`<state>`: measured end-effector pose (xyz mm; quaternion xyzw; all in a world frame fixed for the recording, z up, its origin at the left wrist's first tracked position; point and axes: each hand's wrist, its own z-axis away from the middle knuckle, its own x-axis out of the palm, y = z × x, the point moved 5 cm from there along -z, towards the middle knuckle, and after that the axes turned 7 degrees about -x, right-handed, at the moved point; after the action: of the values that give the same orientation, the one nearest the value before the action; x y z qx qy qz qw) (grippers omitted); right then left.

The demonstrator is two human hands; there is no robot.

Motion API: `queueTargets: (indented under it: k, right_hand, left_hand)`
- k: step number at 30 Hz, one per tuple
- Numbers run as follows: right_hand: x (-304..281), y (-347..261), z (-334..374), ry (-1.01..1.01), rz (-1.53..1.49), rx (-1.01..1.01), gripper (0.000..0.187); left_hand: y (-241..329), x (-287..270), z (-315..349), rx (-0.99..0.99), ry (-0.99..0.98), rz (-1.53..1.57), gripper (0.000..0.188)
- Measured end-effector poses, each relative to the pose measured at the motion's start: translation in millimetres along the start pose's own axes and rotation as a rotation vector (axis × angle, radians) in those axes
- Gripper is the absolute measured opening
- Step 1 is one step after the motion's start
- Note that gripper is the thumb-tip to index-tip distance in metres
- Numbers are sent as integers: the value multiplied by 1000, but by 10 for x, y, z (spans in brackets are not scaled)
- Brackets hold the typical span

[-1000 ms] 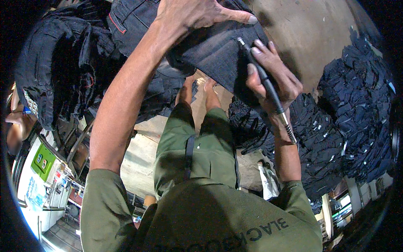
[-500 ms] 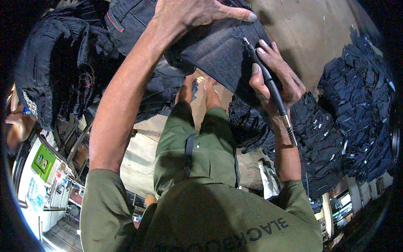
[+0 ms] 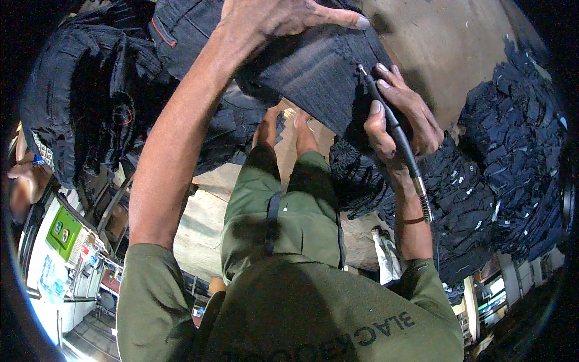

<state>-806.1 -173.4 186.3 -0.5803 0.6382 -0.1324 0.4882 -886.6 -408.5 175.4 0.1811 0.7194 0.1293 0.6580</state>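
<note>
A pair of dark denim jeans (image 3: 301, 81) lies stretched out at the top of the view. My left hand (image 3: 271, 19) rests flat on it, thumb extended toward the right; its other fingers are mostly cut off by the upper edge. In my right hand (image 3: 416, 117) is a black pen-shaped rotary tool (image 3: 391, 114), held like a pencil between thumb and fingers. Its small metal tip points up and left, at the denim near the leg's right edge. Whether the tip touches the cloth I cannot tell. A flexible spring-sleeved end trails back along my right forearm.
Heaped dark garments (image 3: 78, 90) stand at the left, and a large pile of black clothing (image 3: 512, 157) spreads on the right. A brown work surface (image 3: 446, 42) shows beyond the jeans. At the far left edge is another person's hand (image 3: 30, 181), near a green panel (image 3: 62, 234).
My right hand and the rotary tool have shifted slightly right and toward me, the tip sliding down along the denim. My left hand has hardly moved.
</note>
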Motion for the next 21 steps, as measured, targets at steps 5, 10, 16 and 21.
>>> queueTargets:
  k: [5,10,16,21]
  right_hand:
    - [99,11,-37,-110,41,-29,29]
    - [147,22,-66,-70,17,-61,30]
    - [92,-2,-47,-70,-22,-27,27]
    - [37,-3,-42,-90,-62,-45,23]
  left_hand:
    - [-16,3,13,8,14,-16,87]
    - [-26,10,20,-1,5,4,88]
    - [-10,-6,16,9,27,-7,88]
    - [-52,52,39,5,0,-18,90]
